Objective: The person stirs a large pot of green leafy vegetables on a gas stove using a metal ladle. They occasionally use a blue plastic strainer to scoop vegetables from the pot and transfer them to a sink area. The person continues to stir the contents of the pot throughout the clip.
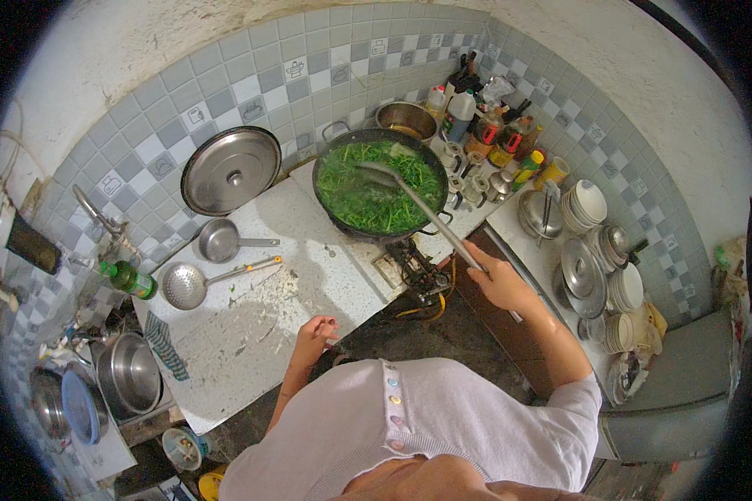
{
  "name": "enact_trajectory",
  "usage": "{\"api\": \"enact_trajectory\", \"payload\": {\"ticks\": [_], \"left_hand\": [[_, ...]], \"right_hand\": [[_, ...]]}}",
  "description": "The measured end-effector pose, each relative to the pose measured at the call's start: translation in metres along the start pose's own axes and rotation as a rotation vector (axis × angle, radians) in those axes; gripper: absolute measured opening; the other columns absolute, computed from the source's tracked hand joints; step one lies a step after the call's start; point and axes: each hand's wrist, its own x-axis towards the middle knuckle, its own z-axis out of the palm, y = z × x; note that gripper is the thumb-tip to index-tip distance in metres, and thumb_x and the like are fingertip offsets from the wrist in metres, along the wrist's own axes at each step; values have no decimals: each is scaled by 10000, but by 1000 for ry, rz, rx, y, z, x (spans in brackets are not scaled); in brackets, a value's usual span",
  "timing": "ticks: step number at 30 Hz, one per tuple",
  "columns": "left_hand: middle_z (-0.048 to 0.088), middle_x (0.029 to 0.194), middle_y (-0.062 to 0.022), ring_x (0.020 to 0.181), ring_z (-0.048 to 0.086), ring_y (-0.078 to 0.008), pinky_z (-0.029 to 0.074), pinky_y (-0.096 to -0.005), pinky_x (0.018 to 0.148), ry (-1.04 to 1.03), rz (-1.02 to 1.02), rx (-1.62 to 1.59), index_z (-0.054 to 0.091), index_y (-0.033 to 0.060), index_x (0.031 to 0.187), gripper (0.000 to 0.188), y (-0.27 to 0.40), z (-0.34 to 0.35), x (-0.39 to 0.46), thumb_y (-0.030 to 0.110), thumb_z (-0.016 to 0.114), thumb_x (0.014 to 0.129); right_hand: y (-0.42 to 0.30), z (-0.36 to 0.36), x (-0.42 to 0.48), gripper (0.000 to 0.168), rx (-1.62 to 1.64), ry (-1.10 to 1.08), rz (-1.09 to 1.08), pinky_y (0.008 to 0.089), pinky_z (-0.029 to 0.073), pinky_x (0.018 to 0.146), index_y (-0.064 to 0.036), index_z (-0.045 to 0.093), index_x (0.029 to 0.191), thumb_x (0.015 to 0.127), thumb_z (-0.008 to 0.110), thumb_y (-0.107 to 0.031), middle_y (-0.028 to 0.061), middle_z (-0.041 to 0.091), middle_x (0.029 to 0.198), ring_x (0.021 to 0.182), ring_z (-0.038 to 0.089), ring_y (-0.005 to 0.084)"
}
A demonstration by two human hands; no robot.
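Observation:
My right hand [498,278] is closed around the long metal handle of a cooking spatula [423,203], whose head rests among chopped leafy greens [363,200]. The greens fill a large dark wok [382,237] with two loop handles, set on a gas burner [417,266], and light steam hangs over them. My left hand [316,335] hovers near the front edge of the white counter, its fingers loosely curled and apart, holding nothing. Left of the wok, a metal skimmer [185,285] and a small saucepan [219,240] lie on the counter, with a big round lid [232,171] leaning against the tiles.
Behind the wok stands a metal pot [407,120]. Sauce bottles [507,144] and glass condiment jars [476,188] crowd the right corner. Stacked bowls [586,203] line the right counter. A green bottle [128,280], a striped cloth [163,347] and a metal basin [130,371] are at left.

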Motion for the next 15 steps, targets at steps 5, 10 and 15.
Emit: {"api": "enact_trajectory", "payload": {"ticks": [5, 10, 15], "left_hand": [[698, 1061, -92, 840, 684, -159, 543, -293, 649, -8, 14, 19, 620, 34, 1180, 304, 1, 2, 1, 273, 578, 995], [696, 1062, -94, 841, 684, -163, 548, -297, 647, -35, 36, 74, 621, 30, 1180, 323, 3, 5, 7, 292, 579, 995], [695, 1058, -79, 839, 682, -158, 543, -293, 645, -30, -13, 53, 623, 32, 1182, 332, -6, -5, 8, 297, 587, 986]], "right_hand": [[55, 13, 38, 557, -11, 281, -62, 369, 510, 787, -49, 370, 1525, 1004, 536, -154, 228, 687, 1017, 789, 643, 299], [77, 32, 85, 565, 584, 89, 255, 350, 469, 578, -73, 348, 1549, 1013, 516, -142, 101, 578, 750, 608, 555, 201], [60, 21, 88, 620, 1118, -67, 380, 258, 284, 441, -138, 225, 1600, 1040, 489, -178, -30, 408, 691, 507, 357, 70]]}}
